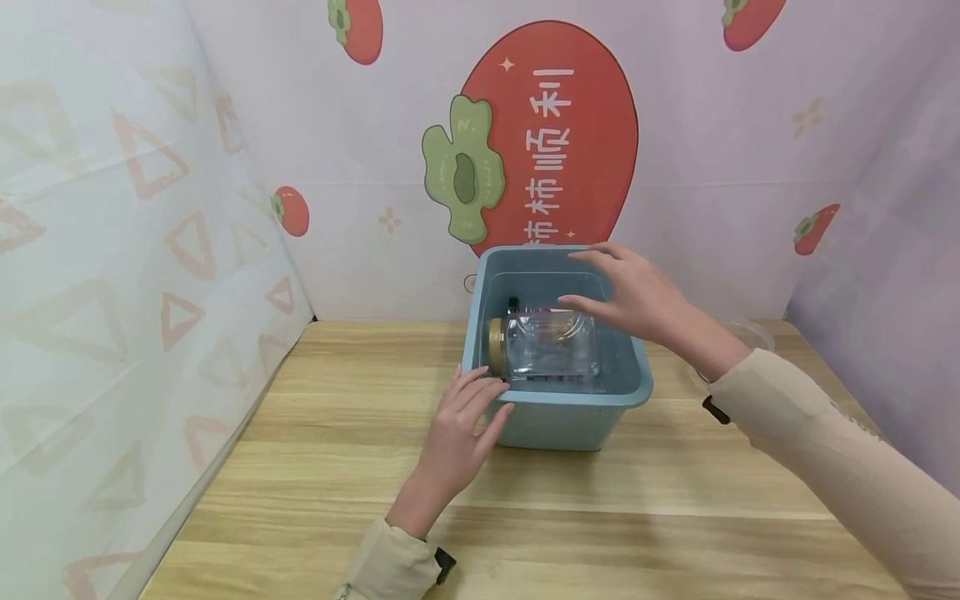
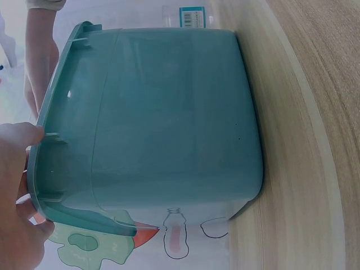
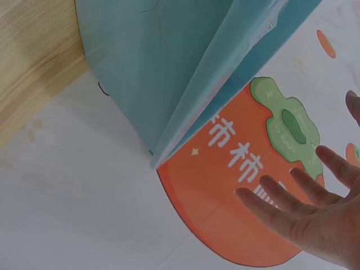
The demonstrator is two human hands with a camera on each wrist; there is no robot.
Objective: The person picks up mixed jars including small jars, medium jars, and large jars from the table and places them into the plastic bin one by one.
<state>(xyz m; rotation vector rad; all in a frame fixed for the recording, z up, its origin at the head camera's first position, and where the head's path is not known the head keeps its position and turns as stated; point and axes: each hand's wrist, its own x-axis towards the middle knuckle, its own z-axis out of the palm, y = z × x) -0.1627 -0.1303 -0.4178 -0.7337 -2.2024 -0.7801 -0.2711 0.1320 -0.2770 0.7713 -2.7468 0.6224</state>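
Observation:
A blue plastic bin [image 1: 555,421] stands on the table. Inside it, a clear plastic jar [image 1: 555,350] with a golden lid [image 1: 497,347] lies on its side, lid to the left. My left hand [image 1: 461,425] holds the bin's front left corner; its thumb is outside the rim and some fingers reach over it, as the left hand [image 2: 19,191] in the left wrist view also shows. Over the bin's right side hovers my right hand [image 1: 633,292], fingers spread and nothing in them. The right wrist view shows that right hand [image 3: 315,216] beside the bin [image 3: 152,62].
Small dark items [image 1: 513,305] lie in the bin, partly hidden by the jar. A clear object [image 1: 752,333] is on the table behind my right forearm. The printed cloth backdrop [image 1: 390,267] rises just behind the bin.

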